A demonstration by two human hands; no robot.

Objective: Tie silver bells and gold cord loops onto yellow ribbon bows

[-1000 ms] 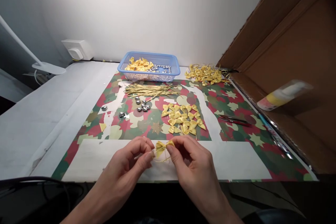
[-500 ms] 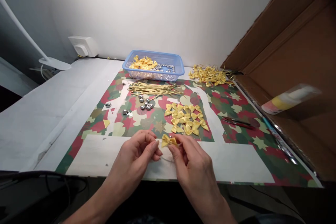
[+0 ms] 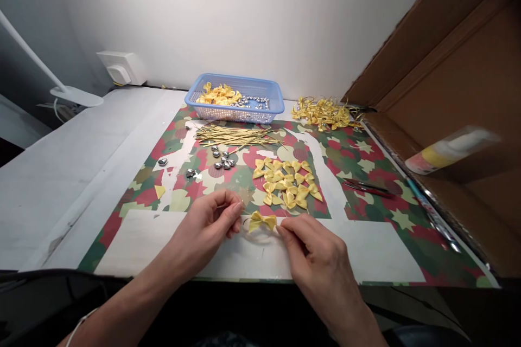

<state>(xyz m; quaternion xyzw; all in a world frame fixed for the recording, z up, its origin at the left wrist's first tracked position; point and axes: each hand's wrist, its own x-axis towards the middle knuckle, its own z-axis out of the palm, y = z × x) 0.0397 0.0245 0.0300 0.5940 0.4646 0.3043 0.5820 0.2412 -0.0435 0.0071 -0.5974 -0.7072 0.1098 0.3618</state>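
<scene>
A small yellow ribbon bow (image 3: pixel 262 222) is between my two hands, above the white paper (image 3: pixel 358 249). My right hand (image 3: pixel 315 246) is closed, thumb and forefinger pinching at the bow's right tip. Left of the bow, my left hand (image 3: pixel 215 219) is closed in a pinch; what its fingertips hold is too fine to make out. A thin dark loop shows at the bow's left side. Just below the bow is a pale, see-through curved band (image 3: pixel 257 237). Several similar yellow bows (image 3: pixel 287 181) lie grouped on the patterned sheet beyond my hands.
Silver bells (image 3: pixel 223 161) and gold twist ties (image 3: pixel 236 135) lie farther back. A blue basket (image 3: pixel 234 115) holds yellow bows and silver beads. Bows with ties (image 3: pixel 325 114) are heaped at back right. Red-handled tweezers (image 3: pixel 368 188), a bottle (image 3: pixel 443 156) and a cardboard box (image 3: pixel 456 76) are at right.
My right hand has shifted right, from gripping the bow's middle to its right tip. My left hand has moved slightly left and up. The bow now shows its front more openly.
</scene>
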